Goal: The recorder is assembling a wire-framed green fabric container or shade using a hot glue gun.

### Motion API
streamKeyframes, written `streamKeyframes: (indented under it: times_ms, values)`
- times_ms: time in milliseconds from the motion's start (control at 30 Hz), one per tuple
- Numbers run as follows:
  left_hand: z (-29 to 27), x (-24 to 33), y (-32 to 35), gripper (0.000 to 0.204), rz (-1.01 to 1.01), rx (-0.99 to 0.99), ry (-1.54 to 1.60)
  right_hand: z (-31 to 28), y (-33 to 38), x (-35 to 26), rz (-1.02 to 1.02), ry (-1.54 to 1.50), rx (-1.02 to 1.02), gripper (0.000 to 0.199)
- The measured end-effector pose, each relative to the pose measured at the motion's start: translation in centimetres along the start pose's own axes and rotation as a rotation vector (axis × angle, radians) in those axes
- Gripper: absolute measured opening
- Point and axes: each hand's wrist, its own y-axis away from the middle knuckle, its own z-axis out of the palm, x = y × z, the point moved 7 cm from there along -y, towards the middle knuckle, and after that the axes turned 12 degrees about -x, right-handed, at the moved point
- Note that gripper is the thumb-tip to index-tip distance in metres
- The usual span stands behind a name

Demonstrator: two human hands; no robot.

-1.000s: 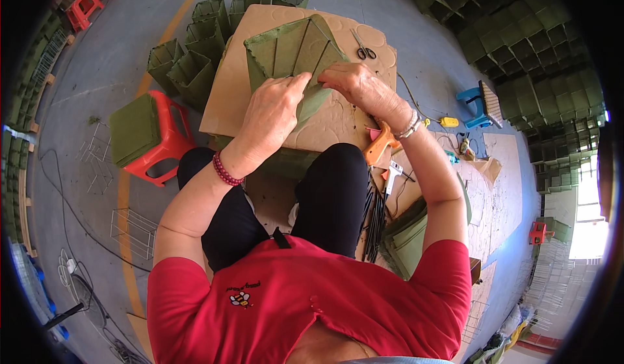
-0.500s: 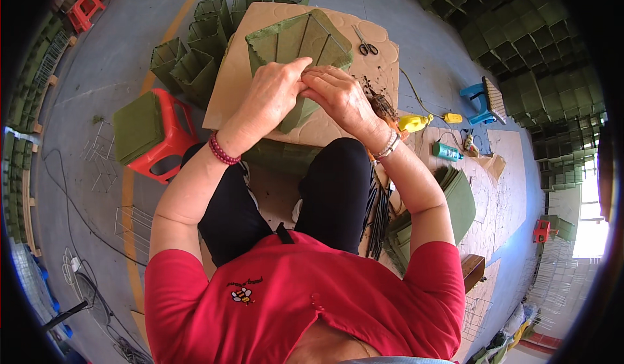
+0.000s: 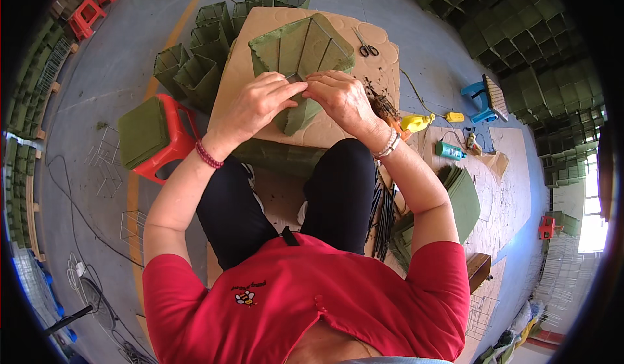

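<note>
Seat: the person, in a red shirt and black trousers, sits with knees apart at the near edge of a cardboard-topped table.
Left hand: the left hand, below a dark red bead bracelet, is bent over the container's near rim, its index finger reaching toward the other hand – whether it grips the rim cannot be told.
Right hand: the right hand, with a pale bracelet at the wrist, has its fingers drawn together at the same rim, tips meeting the left ones; anything pinched between them is hidden.
Container: the green container, fabric over thin ribs, lies tilted on the table under both hands, its ribbed inside showing.
Right side: green sheets are stacked by the right elbow; dark rods lie beside the thigh.
Left side: a red stool carries folded green fabric.
Beyond: black-handled scissors rest on the table's far right – more green containers stand on the floor at far left.
</note>
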Motion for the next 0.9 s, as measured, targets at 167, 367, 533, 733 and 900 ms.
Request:
streamKeyframes:
  times_ms: [167,367,533,733,900]
  values:
    - [0.8,-1.4,-1.5,0.059,-0.052,-0.093,0.239,0.0,0.2,0.7,0.022,0.009,-0.139,0.019]
    - [0.3,-3.1,-1.3,0.069,-0.227,-0.190,0.421,0.4,-0.5,-2.3,-0.023,0.026,-0.027,0.027]
    - [-2.5,-4.9,-0.9,0.058,-0.200,-0.121,0.541,1.1,-1.4,-1.4,-0.093,0.034,-0.057,0.023]
    - [-3.9,-3.1,-0.3,0.024,-0.071,0.074,0.062,1.0,-0.7,0.2,-0.095,-0.139,-0.064,0.013]
    - [-0.3,-3.7,-0.3,0.041,-0.007,-0.091,0.250,1.6,-1.0,0.4,-0.156,-0.284,-0.151,0.011]
